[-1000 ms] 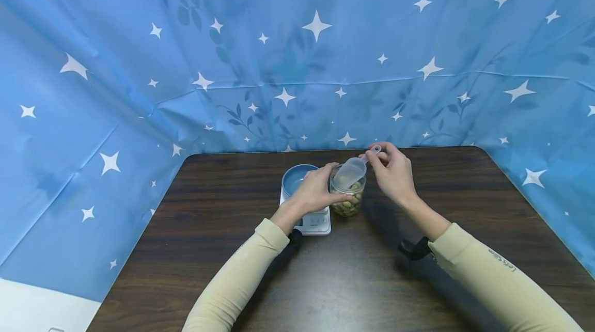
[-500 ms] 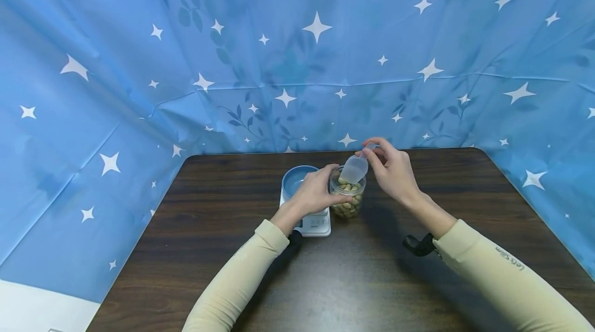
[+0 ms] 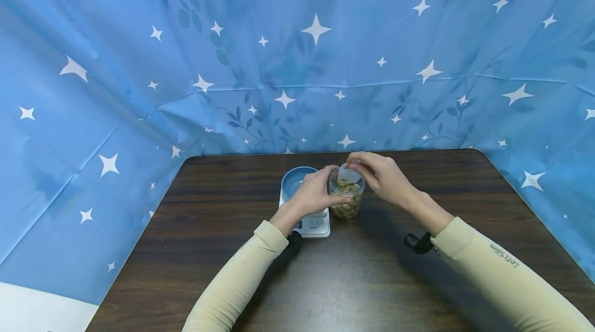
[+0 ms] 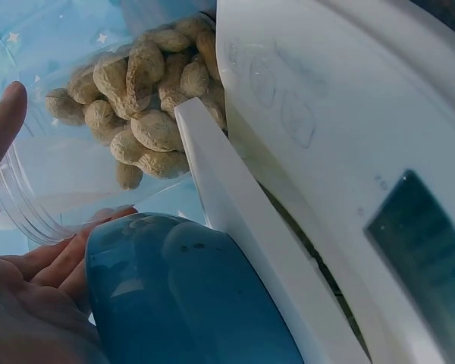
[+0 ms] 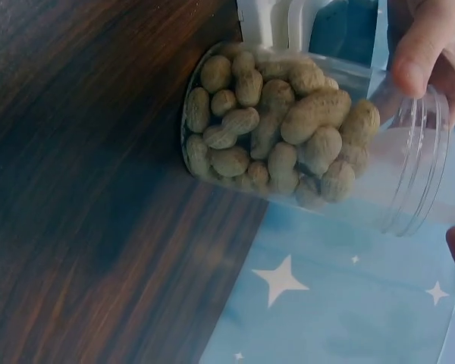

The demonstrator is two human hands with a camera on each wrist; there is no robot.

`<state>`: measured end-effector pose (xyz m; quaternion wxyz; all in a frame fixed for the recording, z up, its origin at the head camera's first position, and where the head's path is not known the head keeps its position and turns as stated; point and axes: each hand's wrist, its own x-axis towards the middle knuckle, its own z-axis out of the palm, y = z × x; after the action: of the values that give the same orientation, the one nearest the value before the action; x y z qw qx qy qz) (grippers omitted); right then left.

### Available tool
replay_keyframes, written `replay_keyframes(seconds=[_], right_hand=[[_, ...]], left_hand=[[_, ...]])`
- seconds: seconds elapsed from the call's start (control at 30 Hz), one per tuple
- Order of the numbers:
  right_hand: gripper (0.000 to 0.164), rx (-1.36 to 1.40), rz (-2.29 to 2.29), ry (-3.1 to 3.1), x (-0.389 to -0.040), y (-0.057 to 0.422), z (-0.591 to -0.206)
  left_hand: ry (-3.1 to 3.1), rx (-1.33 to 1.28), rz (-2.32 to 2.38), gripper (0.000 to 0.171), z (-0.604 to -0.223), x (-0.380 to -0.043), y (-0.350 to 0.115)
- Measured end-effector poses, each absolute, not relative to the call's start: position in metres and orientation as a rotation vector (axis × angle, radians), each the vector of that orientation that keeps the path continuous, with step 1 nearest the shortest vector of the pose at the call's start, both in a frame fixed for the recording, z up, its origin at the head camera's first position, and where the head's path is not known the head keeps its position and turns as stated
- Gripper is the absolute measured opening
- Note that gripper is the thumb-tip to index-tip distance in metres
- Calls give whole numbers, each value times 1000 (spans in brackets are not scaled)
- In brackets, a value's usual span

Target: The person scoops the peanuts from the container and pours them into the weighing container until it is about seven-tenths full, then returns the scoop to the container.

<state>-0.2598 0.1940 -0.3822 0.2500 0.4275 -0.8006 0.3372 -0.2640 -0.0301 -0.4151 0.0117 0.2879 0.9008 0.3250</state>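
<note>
Starting from the left: a blue bowl (image 3: pixel 291 182) is seated on the white scale (image 3: pixel 316 226), both partly covered by the left hand (image 3: pixel 312 192). That hand is wrapped around the neck of the clear jar (image 3: pixel 347 211), thumb on one side, fingers on the other. The jar is stood upright on the worktop (image 3: pixel 209 249), right beside the scale; whether they're touching can't be told. It's filled partway with peanuts (image 5: pixel 316 117). Over on the right, the scoop (image 3: pixel 349 174) is pinched by its mostly hidden handle in the right hand (image 3: pixel 381 174), cup down inside the jar. Risk-wise, peanuts could get flicked over the rim if the scoop is levered up too fast, the jar could be tipped if the left grip is slackened, and the bowl might get bumped, being that close.
</note>
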Motion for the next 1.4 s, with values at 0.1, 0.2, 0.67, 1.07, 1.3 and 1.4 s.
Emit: replay_keyframes(seconds=[0.1, 0.2, 0.67, 1.07, 1.3, 1.4], right_hand=[[24, 1216, 942, -2182, -265, 195, -381], [21, 1249, 969, -2226, -270, 196, -384], [10, 937, 994, -2378, -272, 187, -392], [12, 707, 948, -2372, -269, 176, -387], [14, 606, 957, -2368, -268, 173, -387], [14, 568, 970, -2355, -267, 173, -387]], left_hand=[[2808, 895, 1017, 90, -414, -264, -31], [2818, 885, 1015, 90, -414, -265, -31], [2802, 867, 1032, 89, -414, -264, -29], [2804, 863, 1059, 89, -416, -265, -26], [2807, 845, 1066, 89, -417, -264, -27], [2806, 846, 1066, 88, -417, -264, -27]])
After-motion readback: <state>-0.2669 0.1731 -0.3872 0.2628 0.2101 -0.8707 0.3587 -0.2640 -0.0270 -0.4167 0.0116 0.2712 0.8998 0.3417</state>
